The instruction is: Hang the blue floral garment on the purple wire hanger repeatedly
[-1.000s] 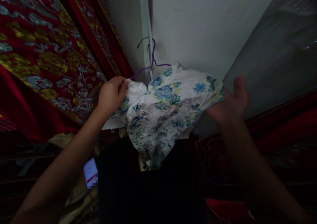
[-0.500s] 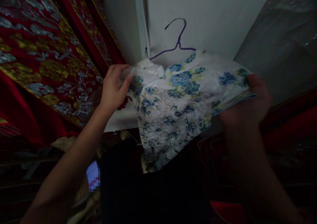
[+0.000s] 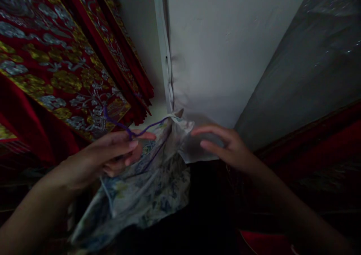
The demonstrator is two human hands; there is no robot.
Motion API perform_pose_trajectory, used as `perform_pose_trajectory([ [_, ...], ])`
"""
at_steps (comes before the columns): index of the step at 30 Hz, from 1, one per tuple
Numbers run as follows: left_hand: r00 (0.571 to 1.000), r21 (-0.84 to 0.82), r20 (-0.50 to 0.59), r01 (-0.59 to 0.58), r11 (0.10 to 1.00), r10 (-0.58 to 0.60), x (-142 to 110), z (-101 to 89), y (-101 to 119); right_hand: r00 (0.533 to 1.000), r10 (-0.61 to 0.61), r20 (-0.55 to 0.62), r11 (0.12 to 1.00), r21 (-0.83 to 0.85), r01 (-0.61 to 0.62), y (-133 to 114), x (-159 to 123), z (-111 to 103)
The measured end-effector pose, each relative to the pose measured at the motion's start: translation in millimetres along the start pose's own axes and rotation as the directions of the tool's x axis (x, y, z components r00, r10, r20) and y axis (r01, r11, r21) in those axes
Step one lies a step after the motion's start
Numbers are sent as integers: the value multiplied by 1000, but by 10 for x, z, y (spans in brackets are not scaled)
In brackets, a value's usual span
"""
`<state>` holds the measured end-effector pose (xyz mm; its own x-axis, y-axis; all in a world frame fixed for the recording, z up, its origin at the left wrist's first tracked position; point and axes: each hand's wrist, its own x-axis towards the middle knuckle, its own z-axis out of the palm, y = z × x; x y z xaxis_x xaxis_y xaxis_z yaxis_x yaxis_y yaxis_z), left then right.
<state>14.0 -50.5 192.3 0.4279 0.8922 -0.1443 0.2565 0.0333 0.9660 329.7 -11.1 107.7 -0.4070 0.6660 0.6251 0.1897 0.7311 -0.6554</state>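
My left hand (image 3: 121,149) is closed on the neck of a purple hanger (image 3: 149,126), its thumb and fingers around the wire below the hook. From the hanger hangs a white floral blouse (image 3: 143,195) with blue, green and yellow flowers, tilted and bunched, its lower part spreading down to the left. One shoulder end of the blouse points toward my right hand (image 3: 222,144). That hand holds nothing; its thumb and fingers are apart, and the fingertips are close to the cloth. I cannot tell whether they touch it.
Red cloth with gold and silver embroidery (image 3: 64,80) hangs at the left. A pale wall (image 3: 220,52) with a cable strip (image 3: 163,44) stands ahead. Clear plastic sheeting (image 3: 307,70) covers something at the right, above red fabric (image 3: 324,142).
The blouse and hanger have swung round and down to the left, so the hook now points left. My left hand has moved from the shoulder to the hanger; my right hand has let go of the sleeve.
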Motion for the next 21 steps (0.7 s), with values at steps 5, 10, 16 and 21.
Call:
perform_pose_trajectory([
  [5, 977, 346, -123, -124, 930, 176, 28, -452, -151, 963, 266, -48, 955, 147, -257, 456, 144, 45],
  [10, 667, 580, -421, -323, 748, 615, 546, -614, -247, 826, 509, -241, 732, 627, -268, 629, 467, 156],
  [16, 48, 938, -193, -286, 198, 980, 783, -299, -397, 706, 404, -582, 819, 574, 6, 775, 1152, -223],
  [21, 653, 833, -91, -364, 417, 752, 1066, 143, -786, 586, 392, -710, 839, 537, 90, 725, 928, -376],
])
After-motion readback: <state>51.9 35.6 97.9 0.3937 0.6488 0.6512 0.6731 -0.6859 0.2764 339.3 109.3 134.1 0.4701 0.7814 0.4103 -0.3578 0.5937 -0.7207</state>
